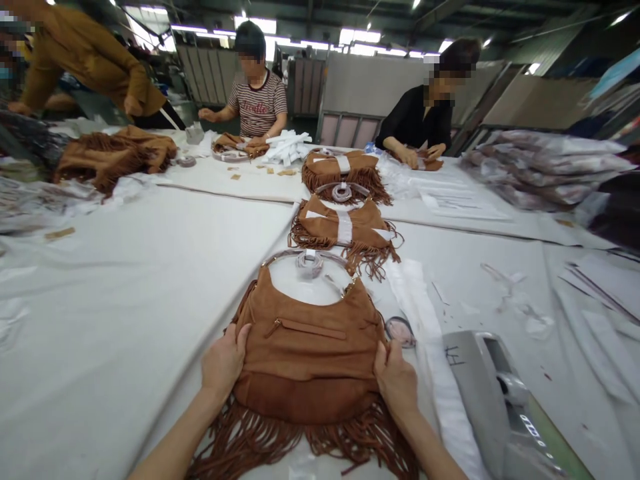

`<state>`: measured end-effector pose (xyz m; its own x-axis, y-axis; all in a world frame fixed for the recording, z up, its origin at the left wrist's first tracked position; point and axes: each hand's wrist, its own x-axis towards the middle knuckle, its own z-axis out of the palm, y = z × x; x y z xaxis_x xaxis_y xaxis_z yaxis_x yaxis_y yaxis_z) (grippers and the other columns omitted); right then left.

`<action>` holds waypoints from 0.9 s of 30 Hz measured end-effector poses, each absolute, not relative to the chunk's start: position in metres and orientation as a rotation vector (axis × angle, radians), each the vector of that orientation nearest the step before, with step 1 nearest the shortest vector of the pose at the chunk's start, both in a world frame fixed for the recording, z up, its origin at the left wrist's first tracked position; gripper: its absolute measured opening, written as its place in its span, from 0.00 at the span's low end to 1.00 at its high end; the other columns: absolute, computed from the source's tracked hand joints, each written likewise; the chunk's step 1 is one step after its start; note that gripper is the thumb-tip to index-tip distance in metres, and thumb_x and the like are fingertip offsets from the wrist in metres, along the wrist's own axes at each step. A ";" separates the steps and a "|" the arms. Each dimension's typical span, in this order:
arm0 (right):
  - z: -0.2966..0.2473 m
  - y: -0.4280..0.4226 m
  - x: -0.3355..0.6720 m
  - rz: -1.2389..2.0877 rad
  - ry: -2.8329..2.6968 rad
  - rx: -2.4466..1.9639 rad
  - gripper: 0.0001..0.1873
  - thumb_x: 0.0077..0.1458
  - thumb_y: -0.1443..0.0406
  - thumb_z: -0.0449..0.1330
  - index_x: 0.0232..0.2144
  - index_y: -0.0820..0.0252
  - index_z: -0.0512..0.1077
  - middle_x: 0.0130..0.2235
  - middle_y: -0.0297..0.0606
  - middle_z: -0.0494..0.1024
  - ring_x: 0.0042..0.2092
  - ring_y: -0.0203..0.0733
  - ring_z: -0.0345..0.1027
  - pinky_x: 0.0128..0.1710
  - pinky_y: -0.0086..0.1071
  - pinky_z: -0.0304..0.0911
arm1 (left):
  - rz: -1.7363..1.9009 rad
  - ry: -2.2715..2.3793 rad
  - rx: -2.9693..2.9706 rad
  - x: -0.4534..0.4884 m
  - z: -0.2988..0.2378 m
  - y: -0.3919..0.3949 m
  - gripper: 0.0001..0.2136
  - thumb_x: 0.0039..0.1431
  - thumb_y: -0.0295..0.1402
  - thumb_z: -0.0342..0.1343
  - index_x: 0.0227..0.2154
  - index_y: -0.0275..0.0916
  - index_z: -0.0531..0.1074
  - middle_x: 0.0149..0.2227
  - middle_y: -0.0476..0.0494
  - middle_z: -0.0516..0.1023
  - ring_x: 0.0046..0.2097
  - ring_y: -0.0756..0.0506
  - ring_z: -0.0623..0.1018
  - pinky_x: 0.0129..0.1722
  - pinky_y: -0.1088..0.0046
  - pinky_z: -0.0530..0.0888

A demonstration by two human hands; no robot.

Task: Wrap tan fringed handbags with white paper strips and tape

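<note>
A brown suede handbag with long fringe and a front zip pocket lies on the white-covered table before me. My left hand grips its left side, thumb on the front and fingers partly hidden behind the edge. On the opposite side my right hand holds the bag in the same way. The bag's wrapped handle arches away from me, with a coiled strap at its middle. Just beyond lies a second fringed bag with a white band around it.
A third banded bag lies farther back. Right of me stand a grey tape dispenser and a strip of white padding. Plastic-wrapped packages are piled at back right, brown bags at back left. Several people work across the table.
</note>
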<state>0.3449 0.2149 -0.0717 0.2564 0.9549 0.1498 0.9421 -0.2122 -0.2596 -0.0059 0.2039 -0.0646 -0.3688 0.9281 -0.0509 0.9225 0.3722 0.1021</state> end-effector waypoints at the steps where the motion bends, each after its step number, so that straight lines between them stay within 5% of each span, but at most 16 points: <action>1: -0.071 0.217 0.345 0.041 -1.756 -2.271 0.19 0.63 0.58 0.39 0.35 0.64 0.65 0.22 0.41 0.68 0.22 0.43 0.63 0.21 0.32 0.44 | 0.089 2.515 1.692 -0.006 -0.063 0.205 0.22 0.67 0.49 0.35 0.37 0.39 0.68 0.26 0.41 0.75 0.30 0.38 0.77 0.25 0.71 0.64; 6: -0.043 0.211 0.359 0.114 -1.774 -2.228 0.17 0.64 0.58 0.41 0.37 0.61 0.66 0.22 0.37 0.70 0.24 0.44 0.66 0.23 0.32 0.53 | 0.659 2.245 1.761 -0.022 -0.049 0.197 0.20 0.65 0.49 0.39 0.43 0.37 0.65 0.36 0.38 0.75 0.38 0.38 0.76 0.36 0.62 0.72; 9: -0.023 0.188 0.372 0.198 -1.867 -1.864 0.17 0.63 0.54 0.46 0.45 0.59 0.64 0.33 0.39 0.75 0.33 0.43 0.71 0.33 0.34 0.65 | 1.025 1.902 1.965 -0.033 -0.040 0.172 0.25 0.60 0.51 0.49 0.52 0.38 0.60 0.49 0.36 0.69 0.49 0.38 0.72 0.48 0.58 0.71; 13: -0.016 0.158 0.375 0.179 -2.270 -1.316 0.27 0.55 0.51 0.58 0.52 0.58 0.62 0.49 0.46 0.71 0.50 0.49 0.67 0.49 0.40 0.66 | 0.745 1.474 2.343 -0.027 -0.038 0.133 0.35 0.55 0.48 0.59 0.60 0.43 0.52 0.58 0.36 0.62 0.59 0.36 0.63 0.58 0.53 0.64; 19: -0.034 0.157 0.359 0.108 -2.487 -1.217 0.29 0.53 0.60 0.62 0.55 0.61 0.60 0.49 0.50 0.69 0.51 0.52 0.65 0.49 0.45 0.68 | 0.498 1.379 2.413 -0.009 -0.045 0.133 0.40 0.48 0.37 0.67 0.61 0.44 0.52 0.55 0.38 0.64 0.57 0.35 0.62 0.58 0.50 0.62; 27: -0.041 0.161 0.356 0.112 -2.469 -1.167 0.20 0.53 0.68 0.56 0.49 0.64 0.62 0.47 0.51 0.69 0.50 0.53 0.64 0.47 0.45 0.68 | 0.459 1.306 2.409 -0.011 -0.046 0.149 0.17 0.54 0.37 0.61 0.43 0.39 0.63 0.43 0.41 0.67 0.43 0.39 0.65 0.43 0.58 0.65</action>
<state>0.3564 0.1607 -0.0408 -0.5681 0.7559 0.3254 0.7234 0.6472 -0.2405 -0.0107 0.1494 -0.0462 0.5195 0.8473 0.1103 0.7300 -0.5072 0.4582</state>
